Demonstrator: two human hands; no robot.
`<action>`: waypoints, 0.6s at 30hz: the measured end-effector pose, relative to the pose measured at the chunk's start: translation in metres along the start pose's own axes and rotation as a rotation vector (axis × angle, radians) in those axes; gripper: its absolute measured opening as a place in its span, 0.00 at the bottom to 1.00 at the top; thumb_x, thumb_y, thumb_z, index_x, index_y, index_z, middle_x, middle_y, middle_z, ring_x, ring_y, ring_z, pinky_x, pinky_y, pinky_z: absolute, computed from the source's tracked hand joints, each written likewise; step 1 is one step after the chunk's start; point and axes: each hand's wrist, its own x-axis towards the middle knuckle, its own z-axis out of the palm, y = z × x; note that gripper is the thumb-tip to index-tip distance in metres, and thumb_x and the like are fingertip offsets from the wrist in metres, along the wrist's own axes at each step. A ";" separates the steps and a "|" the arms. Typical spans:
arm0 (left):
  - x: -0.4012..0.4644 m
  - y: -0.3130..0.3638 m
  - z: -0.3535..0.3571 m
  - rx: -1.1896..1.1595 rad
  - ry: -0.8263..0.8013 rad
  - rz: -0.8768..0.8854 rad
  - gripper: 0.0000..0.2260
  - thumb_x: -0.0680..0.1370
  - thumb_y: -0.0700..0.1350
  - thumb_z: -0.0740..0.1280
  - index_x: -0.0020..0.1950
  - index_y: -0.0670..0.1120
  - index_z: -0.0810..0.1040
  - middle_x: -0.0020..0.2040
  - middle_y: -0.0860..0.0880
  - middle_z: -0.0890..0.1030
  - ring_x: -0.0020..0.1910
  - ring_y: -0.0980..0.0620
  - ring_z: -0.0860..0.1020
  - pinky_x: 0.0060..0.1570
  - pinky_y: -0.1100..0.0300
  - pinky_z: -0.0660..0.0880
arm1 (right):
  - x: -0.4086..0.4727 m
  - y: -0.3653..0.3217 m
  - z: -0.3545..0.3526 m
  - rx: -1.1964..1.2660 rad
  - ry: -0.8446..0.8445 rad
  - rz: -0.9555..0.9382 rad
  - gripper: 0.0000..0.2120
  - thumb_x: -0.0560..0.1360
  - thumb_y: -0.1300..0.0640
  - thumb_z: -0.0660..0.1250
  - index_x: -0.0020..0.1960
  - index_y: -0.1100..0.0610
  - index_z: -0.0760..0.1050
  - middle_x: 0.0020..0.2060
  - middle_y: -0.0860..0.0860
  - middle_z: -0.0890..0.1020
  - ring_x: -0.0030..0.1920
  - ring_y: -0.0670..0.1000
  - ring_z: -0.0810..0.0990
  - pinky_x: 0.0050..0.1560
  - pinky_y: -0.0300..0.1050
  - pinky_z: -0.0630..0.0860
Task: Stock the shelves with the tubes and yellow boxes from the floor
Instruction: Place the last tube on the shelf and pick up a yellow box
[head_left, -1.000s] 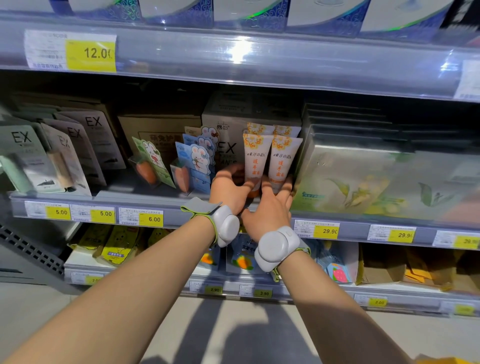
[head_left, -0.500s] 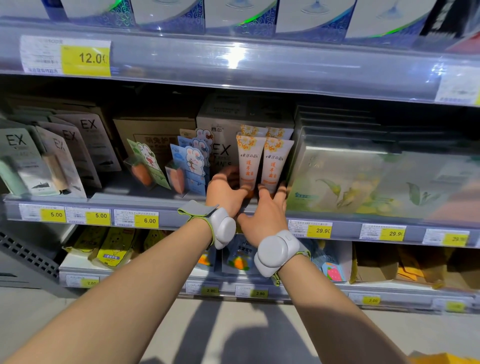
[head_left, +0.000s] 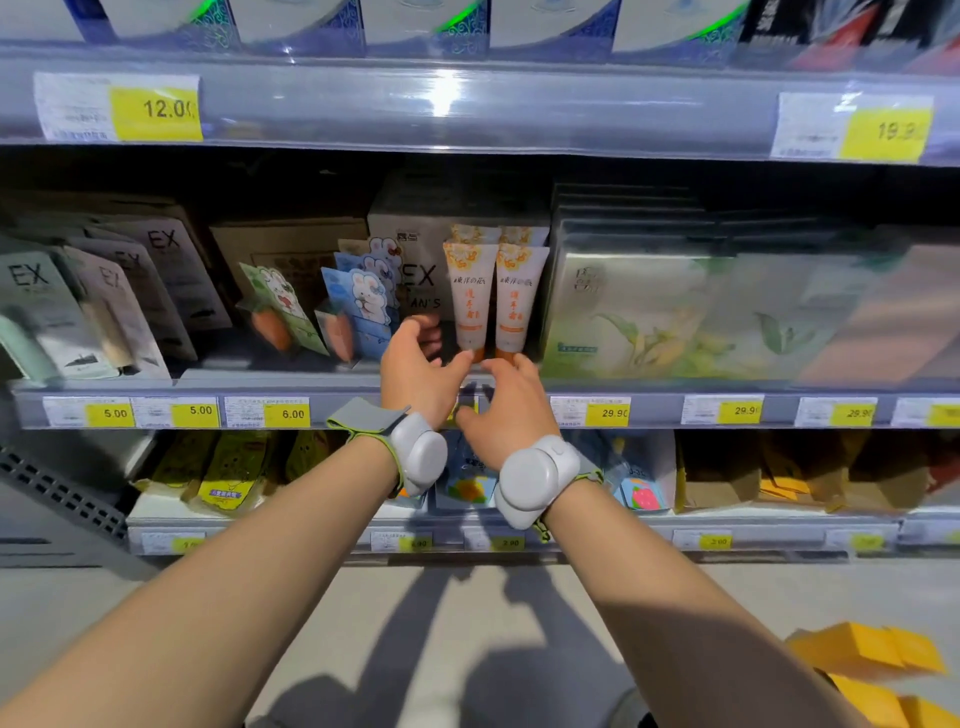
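Two orange and white tubes (head_left: 488, 296) stand side by side on the middle shelf (head_left: 208, 410), caps down, with more of the same kind just behind them. I have my left hand (head_left: 418, 376) just left of the tubes, fingers loosely curled and holding nothing, the thumb tip close to the cap of the left tube. My right hand (head_left: 511, 410) sits just below the right tube, fingers relaxed and spread, also holding nothing; I cannot tell if its fingertips touch the cap. Both wrists carry grey bands. To the right of the tubes lies a flat pale green pack (head_left: 675, 317), to the left some rabbit cards (head_left: 363, 306). The yellow boxes (head_left: 867, 654) lie on the floor at lower right.
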 end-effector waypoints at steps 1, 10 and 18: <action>-0.005 0.000 0.000 0.008 0.009 0.016 0.21 0.71 0.40 0.73 0.62 0.41 0.73 0.57 0.44 0.78 0.53 0.52 0.76 0.51 0.62 0.74 | -0.005 0.000 -0.002 0.010 0.006 -0.016 0.23 0.73 0.57 0.67 0.67 0.55 0.68 0.72 0.53 0.62 0.68 0.55 0.68 0.64 0.47 0.68; -0.055 0.024 0.012 0.041 -0.117 0.100 0.10 0.73 0.36 0.67 0.53 0.43 0.73 0.42 0.46 0.73 0.35 0.56 0.71 0.36 0.71 0.71 | -0.027 0.023 -0.050 0.125 -0.074 0.046 0.06 0.70 0.57 0.69 0.46 0.57 0.80 0.37 0.49 0.81 0.38 0.49 0.77 0.39 0.41 0.74; -0.106 0.057 0.066 0.070 -0.433 0.137 0.05 0.74 0.39 0.67 0.49 0.46 0.76 0.38 0.53 0.75 0.32 0.57 0.72 0.29 0.75 0.68 | -0.062 0.081 -0.117 0.070 -0.086 0.161 0.09 0.71 0.56 0.71 0.49 0.58 0.81 0.33 0.49 0.79 0.39 0.49 0.78 0.42 0.42 0.75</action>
